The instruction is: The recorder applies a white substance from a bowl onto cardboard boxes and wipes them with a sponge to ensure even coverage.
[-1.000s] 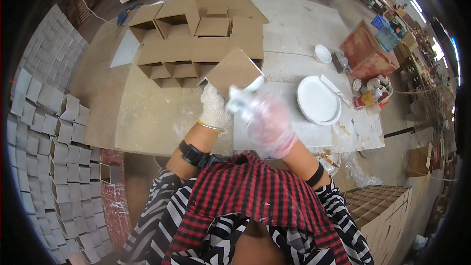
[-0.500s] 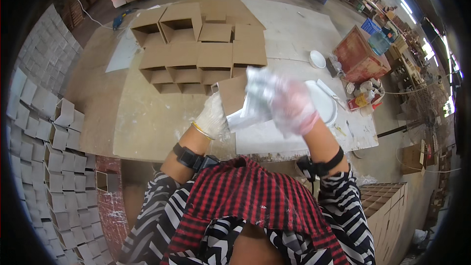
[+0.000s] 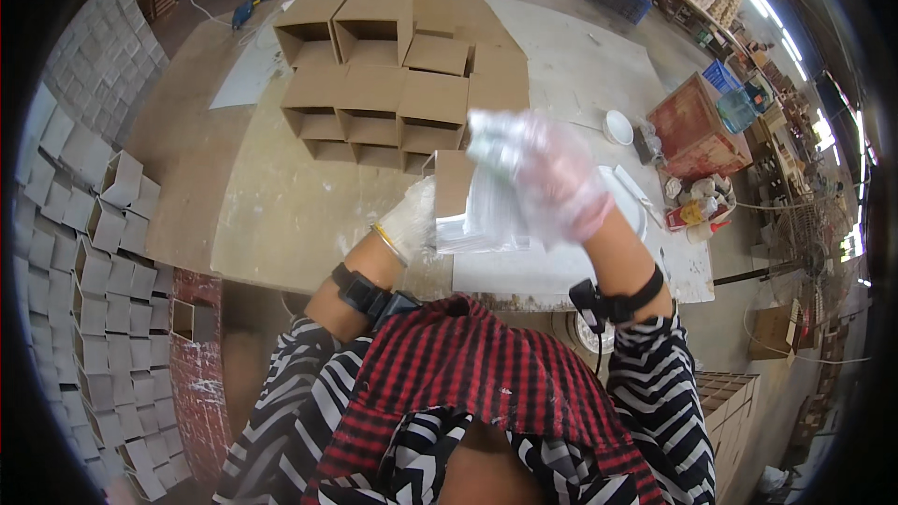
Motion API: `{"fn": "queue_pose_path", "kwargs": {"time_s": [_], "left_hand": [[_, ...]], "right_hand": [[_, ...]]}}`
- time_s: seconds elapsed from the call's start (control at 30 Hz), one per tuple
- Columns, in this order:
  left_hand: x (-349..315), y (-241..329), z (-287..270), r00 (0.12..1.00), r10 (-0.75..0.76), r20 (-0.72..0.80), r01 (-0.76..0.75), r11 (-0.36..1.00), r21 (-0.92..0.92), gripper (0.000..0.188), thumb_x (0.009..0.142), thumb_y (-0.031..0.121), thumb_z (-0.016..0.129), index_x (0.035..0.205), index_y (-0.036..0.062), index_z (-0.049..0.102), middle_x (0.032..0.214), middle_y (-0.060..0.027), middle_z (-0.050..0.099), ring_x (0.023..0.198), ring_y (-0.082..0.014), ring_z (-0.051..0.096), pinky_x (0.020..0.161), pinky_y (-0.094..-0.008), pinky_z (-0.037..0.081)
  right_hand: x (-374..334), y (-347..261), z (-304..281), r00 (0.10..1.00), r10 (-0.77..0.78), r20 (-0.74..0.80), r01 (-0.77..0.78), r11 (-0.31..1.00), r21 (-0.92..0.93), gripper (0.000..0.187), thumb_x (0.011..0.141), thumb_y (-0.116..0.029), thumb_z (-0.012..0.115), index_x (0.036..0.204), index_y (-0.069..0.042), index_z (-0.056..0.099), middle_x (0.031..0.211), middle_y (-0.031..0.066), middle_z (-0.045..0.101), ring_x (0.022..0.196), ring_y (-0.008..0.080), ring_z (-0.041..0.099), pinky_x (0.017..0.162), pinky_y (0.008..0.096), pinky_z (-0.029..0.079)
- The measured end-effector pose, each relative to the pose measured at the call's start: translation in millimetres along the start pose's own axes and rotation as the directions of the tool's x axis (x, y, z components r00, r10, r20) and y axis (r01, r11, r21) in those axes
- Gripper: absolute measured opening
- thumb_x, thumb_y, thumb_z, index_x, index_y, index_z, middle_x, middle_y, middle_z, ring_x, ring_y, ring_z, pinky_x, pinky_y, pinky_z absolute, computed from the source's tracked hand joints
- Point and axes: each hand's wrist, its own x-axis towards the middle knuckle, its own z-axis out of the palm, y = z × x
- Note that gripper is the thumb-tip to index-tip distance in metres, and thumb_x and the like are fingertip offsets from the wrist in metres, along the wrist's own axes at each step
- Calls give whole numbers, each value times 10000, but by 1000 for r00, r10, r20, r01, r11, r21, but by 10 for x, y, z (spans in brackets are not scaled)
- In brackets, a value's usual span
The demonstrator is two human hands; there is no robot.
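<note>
My left hand, in a white knitted glove, grips the left side of an open cardboard box just over the table's near part. Brown board shows on the box's upper face, while its lower part looks wet and white. At its right side, my right hand wears a thin clear glove over a pinkish one. Its fingers close on a whitish, crinkled wad, smeared by motion, against or just over the box. I cannot tell exactly what the wad is.
Several brown cardboard boxes stand stacked at the table's far left. A white bowl and a round white tub lid or basin, partly behind my right hand, lie to the right. Pale boxes are piled at the left.
The view has shifted, so the stacked boxes sit higher and farther right. The box in my left hand has turned slightly, and my right hand has moved across its white face with the wad.
</note>
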Motion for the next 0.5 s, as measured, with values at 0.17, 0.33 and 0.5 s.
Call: {"fn": "queue_pose_path", "kwargs": {"time_s": [0.17, 0.33, 0.5], "left_hand": [[-42, -25, -32, 997, 58, -44, -56, 997, 46, 381, 1058, 301, 421, 1234, 24, 615, 1104, -125, 695, 957, -239, 705, 805, -395, 609], [-14, 70, -95, 964, -37, 265, 59, 995, -76, 381, 1066, 304, 410, 1258, 35, 601, 1131, -129, 692, 965, -231, 705, 778, -390, 620], [71, -95, -119, 1000, -23, 8, 23, 998, 57, 385, 1062, 272, 455, 1328, 22, 580, 1223, -147, 668, 1059, -262, 684, 896, -413, 591]], "right_hand": [[19, -192, -35, 986, -74, -151, 94, 987, 127, 291, 952, -195, 619, 1209, -67, 664, 1171, 137, 696, 990, 298, 685, 830, 440, 556], [44, -513, 174, 984, 10, 180, -78, 924, 374, 275, 922, -192, 659, 1154, -49, 692, 894, 97, 729, 819, 238, 705, 761, 396, 545], [263, -117, 139, 997, -28, -66, 32, 998, 55, 286, 904, -172, 659, 1170, -74, 690, 848, 106, 707, 763, 268, 697, 739, 392, 559]]}}
